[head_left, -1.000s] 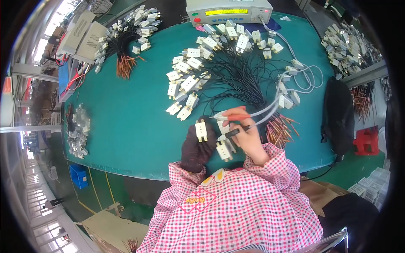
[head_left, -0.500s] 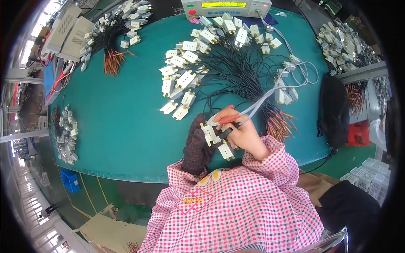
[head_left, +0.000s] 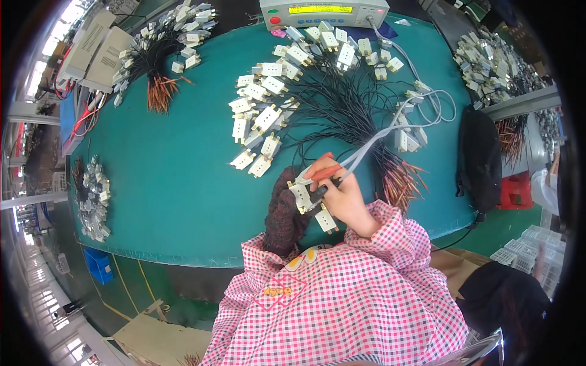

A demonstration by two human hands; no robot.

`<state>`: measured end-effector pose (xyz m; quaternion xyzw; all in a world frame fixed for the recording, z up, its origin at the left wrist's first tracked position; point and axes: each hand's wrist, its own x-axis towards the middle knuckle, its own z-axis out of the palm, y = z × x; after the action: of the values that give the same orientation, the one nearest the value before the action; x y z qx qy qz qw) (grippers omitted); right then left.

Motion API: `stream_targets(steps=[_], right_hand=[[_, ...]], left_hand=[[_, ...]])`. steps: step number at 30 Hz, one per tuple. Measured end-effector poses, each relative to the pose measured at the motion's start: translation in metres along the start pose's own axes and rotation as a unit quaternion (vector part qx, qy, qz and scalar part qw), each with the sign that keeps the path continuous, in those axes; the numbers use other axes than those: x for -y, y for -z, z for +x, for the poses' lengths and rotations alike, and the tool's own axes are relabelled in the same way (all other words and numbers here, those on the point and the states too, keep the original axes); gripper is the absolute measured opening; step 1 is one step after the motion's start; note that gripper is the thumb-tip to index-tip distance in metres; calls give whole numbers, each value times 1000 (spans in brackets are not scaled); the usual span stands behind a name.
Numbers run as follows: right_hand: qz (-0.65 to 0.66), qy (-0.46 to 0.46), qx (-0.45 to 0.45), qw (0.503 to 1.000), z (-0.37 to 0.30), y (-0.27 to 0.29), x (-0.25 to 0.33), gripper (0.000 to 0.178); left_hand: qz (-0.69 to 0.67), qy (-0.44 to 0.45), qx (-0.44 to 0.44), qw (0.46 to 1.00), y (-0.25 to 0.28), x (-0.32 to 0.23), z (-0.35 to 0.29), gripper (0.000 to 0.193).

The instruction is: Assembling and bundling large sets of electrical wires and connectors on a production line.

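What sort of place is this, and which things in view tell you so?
Probably an electrical assembly or testing workshop: a benchtop tester with a lit yellow display, bunched white connectors on black wires, and red- and black-handled test probes in the right hand.

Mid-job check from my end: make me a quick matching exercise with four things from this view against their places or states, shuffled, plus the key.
Column one
1. Left hand
2. Right hand
3. Test meter
4. Blue bin

Column two
A. Off the green table, toward the picture's lower left
B. Bare, gripping a red probe and a black probe
C. At the table's far edge, display lit yellow
D. Covered in dark knit, holding a white connector

Right pairs: 1-D, 2-B, 3-C, 4-A.
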<state>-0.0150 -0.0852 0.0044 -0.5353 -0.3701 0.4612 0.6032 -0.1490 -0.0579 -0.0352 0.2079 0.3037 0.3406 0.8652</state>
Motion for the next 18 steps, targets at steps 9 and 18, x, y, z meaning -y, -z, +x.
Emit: stream_targets(steps=[9,18], right_hand=[[58,35,-2,998,1,10,-8,15],[-130,117,61,983,10,31,-18,12]], left_hand=[[-13,-51,-6,999,-7,-8,-7,54],[722,-67,276,631,-41,-67,-46,34]])
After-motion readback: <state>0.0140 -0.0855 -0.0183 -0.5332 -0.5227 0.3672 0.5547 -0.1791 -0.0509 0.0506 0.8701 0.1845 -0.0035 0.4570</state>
